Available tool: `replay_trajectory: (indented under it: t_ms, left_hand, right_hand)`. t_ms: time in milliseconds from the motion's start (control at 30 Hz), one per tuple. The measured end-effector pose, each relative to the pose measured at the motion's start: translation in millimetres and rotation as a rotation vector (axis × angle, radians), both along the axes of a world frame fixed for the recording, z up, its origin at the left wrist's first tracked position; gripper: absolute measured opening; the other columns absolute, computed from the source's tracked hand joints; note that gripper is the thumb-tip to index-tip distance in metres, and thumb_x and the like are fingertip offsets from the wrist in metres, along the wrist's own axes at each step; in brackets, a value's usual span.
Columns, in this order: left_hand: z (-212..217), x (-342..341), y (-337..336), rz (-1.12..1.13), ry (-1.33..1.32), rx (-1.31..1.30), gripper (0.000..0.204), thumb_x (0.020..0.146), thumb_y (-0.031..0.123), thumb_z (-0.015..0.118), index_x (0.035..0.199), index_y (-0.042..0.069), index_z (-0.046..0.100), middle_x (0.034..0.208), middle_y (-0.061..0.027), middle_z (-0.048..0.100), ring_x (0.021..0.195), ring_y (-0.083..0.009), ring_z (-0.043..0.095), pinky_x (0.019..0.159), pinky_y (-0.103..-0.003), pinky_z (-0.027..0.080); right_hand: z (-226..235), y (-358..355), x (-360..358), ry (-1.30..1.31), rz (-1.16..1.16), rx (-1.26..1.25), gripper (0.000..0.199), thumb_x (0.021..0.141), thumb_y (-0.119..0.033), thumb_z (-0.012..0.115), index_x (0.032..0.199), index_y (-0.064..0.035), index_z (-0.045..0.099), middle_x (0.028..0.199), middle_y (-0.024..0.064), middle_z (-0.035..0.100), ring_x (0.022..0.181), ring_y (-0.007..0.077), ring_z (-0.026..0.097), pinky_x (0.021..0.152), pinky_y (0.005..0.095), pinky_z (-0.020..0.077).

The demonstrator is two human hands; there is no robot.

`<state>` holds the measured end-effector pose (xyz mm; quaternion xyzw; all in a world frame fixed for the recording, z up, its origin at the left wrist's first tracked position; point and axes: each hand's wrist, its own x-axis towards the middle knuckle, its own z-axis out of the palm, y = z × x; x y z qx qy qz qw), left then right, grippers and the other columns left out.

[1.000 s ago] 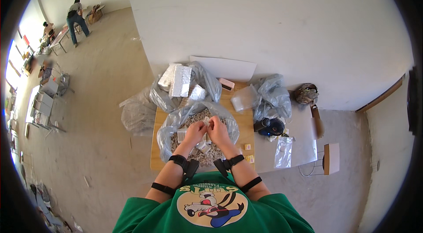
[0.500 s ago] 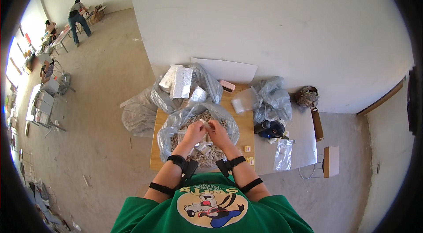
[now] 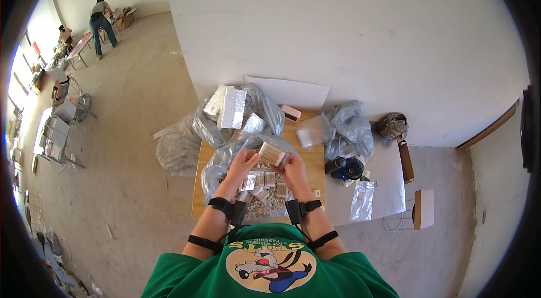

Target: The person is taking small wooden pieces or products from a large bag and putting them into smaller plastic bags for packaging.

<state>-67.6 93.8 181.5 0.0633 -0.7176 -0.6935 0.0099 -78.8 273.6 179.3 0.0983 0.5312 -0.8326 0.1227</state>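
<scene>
Over an open grey plastic bag [image 3: 209, 180], I hold a small clear-wrapped pack of thin pale sticks [image 3: 272, 155] that look like cotton swabs. My left hand [image 3: 244, 165] grips its left edge with the fingers closed. My right hand [image 3: 292, 170] is closed around its right end and hides that corner. Below my hands, several similar stick packs [image 3: 260, 192] lie in the bag. They rest on a heap of small loose beige and brown pieces [image 3: 265, 208], too small to make out.
Behind, another grey bag [image 3: 269, 107] holds silvery wrapped blocks [image 3: 232, 107]. A pink-and-white box [image 3: 291, 112] sits on the wooden table [image 3: 313, 157]. At right stand a dark fan-like device [image 3: 350, 169], a crumpled plastic bag [image 3: 348, 129] and a clear sleeve [image 3: 362, 199]. A person [image 3: 101, 26] bends at a far table.
My hands were close together low over the bag; they have moved apart and tilted up the stick pack, whose flat face now shows. My right hand has shifted to the right.
</scene>
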Motion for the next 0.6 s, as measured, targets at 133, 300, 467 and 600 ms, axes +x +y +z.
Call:
replay_trajectory:
  t_ms: [133,300,467,600]
  left_hand:
    - [-0.3,0.4,10.2,-0.073,-0.136,0.236,0.026,0.078,0.017,0.065,0.095,-0.001,0.058,0.083,-0.0083,0.060,0.074,-0.0124,0.055,0.063,-0.027,0.044]
    - [6.8,-2.2,7.8,-0.041,0.111,-0.336,0.017,0.075,0.014,0.067,0.082,0.001,0.061,0.074,-0.0079,0.058,0.065,-0.0158,0.055,0.058,-0.029,0.042]
    - [20.7,0.2,16.7,-0.067,0.218,-0.475,0.015,0.071,0.012,0.068,0.080,0.001,0.062,0.070,-0.0092,0.055,0.062,-0.0220,0.054,0.056,-0.032,0.042]
    - [23.3,-0.3,15.2,-0.058,0.153,-0.387,0.011,0.072,0.010,0.067,0.076,0.001,0.062,0.070,-0.0104,0.056,0.062,-0.0246,0.055,0.056,-0.033,0.042]
  right_hand:
    - [-20.2,3.5,0.8,0.048,0.003,-0.029,0.014,0.084,-0.001,0.047,0.094,-0.0012,0.057,0.091,0.0051,0.061,0.073,0.0129,0.058,0.061,0.0244,0.0472]
    - [2.4,2.1,-2.4,0.320,-0.042,0.465,0.012,0.084,-0.009,0.054,0.094,-0.0034,0.059,0.083,-0.0003,0.058,0.071,0.0085,0.050,0.066,0.0226,0.0403]
    - [8.0,-11.8,-9.6,0.368,0.129,0.593,0.013,0.084,-0.013,0.056,0.090,-0.0025,0.060,0.077,0.0005,0.060,0.071,0.0069,0.051,0.064,0.0222,0.0409]
    - [3.1,-17.1,-10.4,0.339,0.085,0.691,0.012,0.085,-0.012,0.055,0.083,-0.0012,0.061,0.073,-0.0002,0.060,0.068,0.0049,0.050,0.062,0.0205,0.0405]
